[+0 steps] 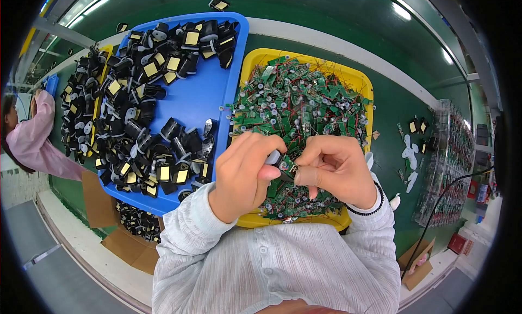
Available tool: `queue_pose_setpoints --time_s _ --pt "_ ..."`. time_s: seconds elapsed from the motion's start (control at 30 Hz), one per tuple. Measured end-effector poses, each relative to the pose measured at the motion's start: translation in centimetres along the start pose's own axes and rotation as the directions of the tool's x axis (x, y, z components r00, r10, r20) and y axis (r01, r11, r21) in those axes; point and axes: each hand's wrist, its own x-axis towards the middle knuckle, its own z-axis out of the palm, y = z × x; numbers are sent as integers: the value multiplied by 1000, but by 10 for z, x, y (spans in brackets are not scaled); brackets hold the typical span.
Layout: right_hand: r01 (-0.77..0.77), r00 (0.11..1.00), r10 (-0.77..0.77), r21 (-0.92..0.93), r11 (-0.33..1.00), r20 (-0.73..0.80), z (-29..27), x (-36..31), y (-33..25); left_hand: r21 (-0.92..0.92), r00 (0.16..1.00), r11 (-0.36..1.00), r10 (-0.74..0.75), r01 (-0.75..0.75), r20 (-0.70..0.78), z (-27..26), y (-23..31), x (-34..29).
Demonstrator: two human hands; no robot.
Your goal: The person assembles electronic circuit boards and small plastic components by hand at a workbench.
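My left hand (242, 173) is closed round a small black plastic housing with a grey rounded piece (273, 157) at its end. Close against it, my right hand (340, 170) pinches a small green circuit board (289, 165) at the housing's opening. How far the board sits inside is hidden by my fingers. Both hands are above a yellow tray (365, 86) heaped with green circuit boards (304, 110) that have thin red wires and small round clear parts. To the left, a blue tray (187, 99) holds many black housings (144, 132), several with pale yellow pads.
Another yellow tray (101, 99) of black housings stands farther left, near a person in a pink sleeve (38, 130). An open cardboard box (100, 205) with black parts is below the blue tray. At right are stacked clear trays (446, 162), white pieces (409, 151) and a black cable (435, 216).
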Motion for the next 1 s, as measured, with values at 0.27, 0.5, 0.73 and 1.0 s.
queue_pose_setpoints --time_s 0.27,0.5,0.73,1.0 --pt "-59 997 60 -23 998 53 -3 3 2 13 999 999 29 -30 32 -1 -2 3" --pt "-28 997 26 -31 999 -72 7 3 7 -87 989 992 -79 91 127 -4 -5 7" --pt "315 770 -636 -843 435 -41 21 2 18 -577 913 709 -306 407 269 -3 0 9" --pt "284 861 -505 -771 570 -57 15 -3 7 -522 863 695 -321 494 390 -12 -6 4"
